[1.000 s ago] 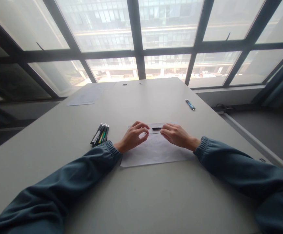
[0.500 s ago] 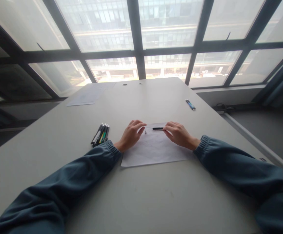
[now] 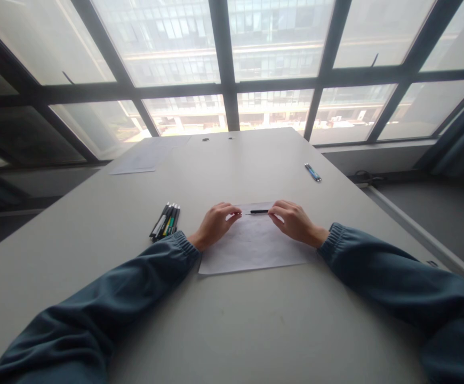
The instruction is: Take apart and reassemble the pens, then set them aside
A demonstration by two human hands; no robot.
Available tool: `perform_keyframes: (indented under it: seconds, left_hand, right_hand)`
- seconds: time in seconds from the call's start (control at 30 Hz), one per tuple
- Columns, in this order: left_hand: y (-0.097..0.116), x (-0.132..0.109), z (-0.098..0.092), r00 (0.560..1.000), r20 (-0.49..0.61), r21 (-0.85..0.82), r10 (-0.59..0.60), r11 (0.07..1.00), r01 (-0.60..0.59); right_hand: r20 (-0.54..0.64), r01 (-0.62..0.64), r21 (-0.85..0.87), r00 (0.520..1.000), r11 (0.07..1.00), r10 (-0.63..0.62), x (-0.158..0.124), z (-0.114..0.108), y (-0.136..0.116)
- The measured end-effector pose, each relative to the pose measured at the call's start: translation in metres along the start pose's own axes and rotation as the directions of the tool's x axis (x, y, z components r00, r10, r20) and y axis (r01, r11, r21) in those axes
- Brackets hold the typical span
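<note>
My right hand [image 3: 292, 217] pinches a black pen [image 3: 259, 212] near one end and holds it level over a white sheet of paper [image 3: 252, 248]. From the pen's left end a thin refill [image 3: 248, 214] sticks out, with no tip cone around it. My left hand [image 3: 218, 223] is closed in a pinch, thumb against forefinger, just left of the refill. Between those fingertips is the small pen tip [image 3: 240, 214], mostly hidden. A narrow gap separates it from the refill.
Several dark pens [image 3: 165, 220] lie side by side left of the paper. Blue pens [image 3: 312, 173] rest near the table's right edge. More paper [image 3: 144, 159] lies at the far left of the white table [image 3: 232, 330], which reaches towards the windows.
My left thumb and forefinger have come down and closed on the small pen tip that stood on the paper. My right hand with the pen has hardly moved.
</note>
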State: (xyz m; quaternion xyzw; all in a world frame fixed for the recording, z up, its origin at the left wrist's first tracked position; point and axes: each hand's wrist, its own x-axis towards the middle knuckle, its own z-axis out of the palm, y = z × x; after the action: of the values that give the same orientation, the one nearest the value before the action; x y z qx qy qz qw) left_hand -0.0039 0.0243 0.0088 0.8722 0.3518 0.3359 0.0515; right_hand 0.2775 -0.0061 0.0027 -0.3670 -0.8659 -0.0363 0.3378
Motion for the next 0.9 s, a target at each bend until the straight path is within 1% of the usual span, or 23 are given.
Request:
perform_keyframes:
  seconds: [0.13, 0.23, 0.4, 0.53, 0.7, 0.77, 0.9]
  left_hand:
    - [0.005, 0.001, -0.001, 0.994, -0.108, -0.082, 0.008, 0.996, -0.017]
    - [0.008, 0.001, -0.002, 0.991, -0.134, -0.1, 0.01, 0.995, -0.023]
    - [0.012, 0.001, -0.003, 0.991, -0.128, -0.113, 0.03, 0.993, -0.045]
    - [0.013, 0.001, -0.004, 0.992, -0.114, -0.116, 0.048, 0.991, -0.062]
    - [0.014, 0.001, -0.005, 0.995, -0.063, -0.137, 0.075, 0.987, -0.083]
    - [0.014, 0.001, -0.005, 0.994, -0.046, -0.153, 0.095, 0.983, -0.101]
    - [0.016, 0.002, -0.006, 0.985, -0.033, -0.185, 0.172, 0.967, -0.175]
  right_hand:
    - [-0.038, 0.01, 0.017, 0.999, 1.0, -0.009, 0.001, -0.001, -0.001]
    - [-0.047, 0.023, 0.029, 0.999, 0.999, -0.022, 0.001, -0.002, -0.002]
    - [-0.059, 0.034, 0.031, 0.998, 0.999, -0.032, 0.001, -0.003, -0.003]
    - [-0.047, 0.041, 0.023, 0.998, 0.999, -0.04, 0.001, -0.002, -0.004]
    - [-0.028, 0.07, 0.017, 0.997, 0.997, -0.07, 0.001, -0.003, -0.005]
    - [-0.017, 0.087, 0.008, 0.996, 0.996, -0.086, 0.002, -0.003, -0.006]
    - [-0.006, 0.11, 0.002, 0.994, 0.994, -0.11, 0.002, -0.004, -0.008]
